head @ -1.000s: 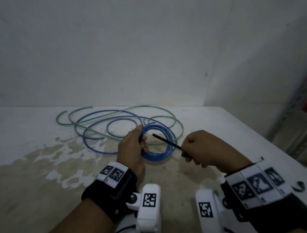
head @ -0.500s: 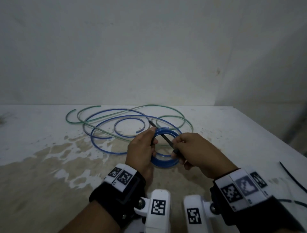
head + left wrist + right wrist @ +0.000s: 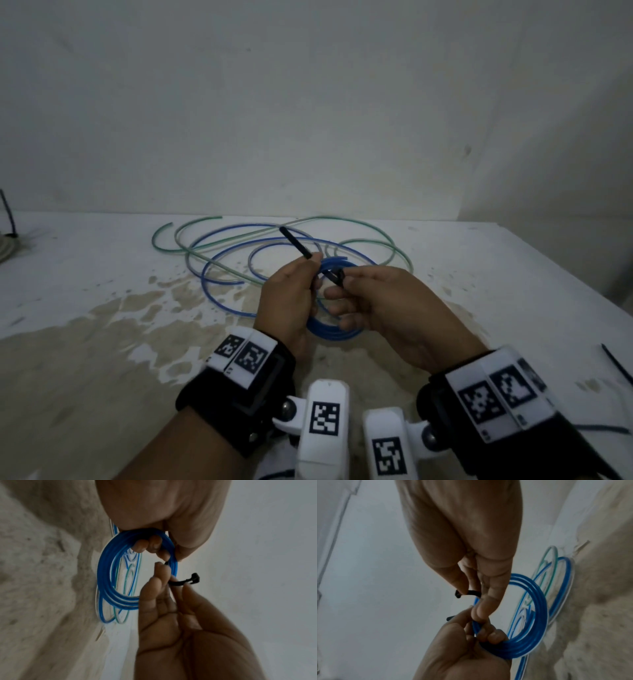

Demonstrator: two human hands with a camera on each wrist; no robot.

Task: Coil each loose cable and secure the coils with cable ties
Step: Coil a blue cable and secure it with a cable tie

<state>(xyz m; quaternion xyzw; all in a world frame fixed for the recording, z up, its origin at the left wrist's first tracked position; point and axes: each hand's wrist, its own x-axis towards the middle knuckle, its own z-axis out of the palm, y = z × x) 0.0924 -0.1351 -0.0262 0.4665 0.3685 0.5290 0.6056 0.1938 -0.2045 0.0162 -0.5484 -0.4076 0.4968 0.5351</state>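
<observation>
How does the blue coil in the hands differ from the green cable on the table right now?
The blue coil is wound into tight stacked loops; the green cable sprawls in wide loose curves. The blue coil is gripped off the surface by the left hand; the green cable lies untouched on the table. A black cable tie, its head end pinched by the right hand, is at the blue coil; none is near the green cable. Both are thin and flexible.

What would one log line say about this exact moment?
step: tying coil | left hand: grips blue coil | right hand: pinches black cable tie head end | tie: not closed | green cable: loose on table
</observation>
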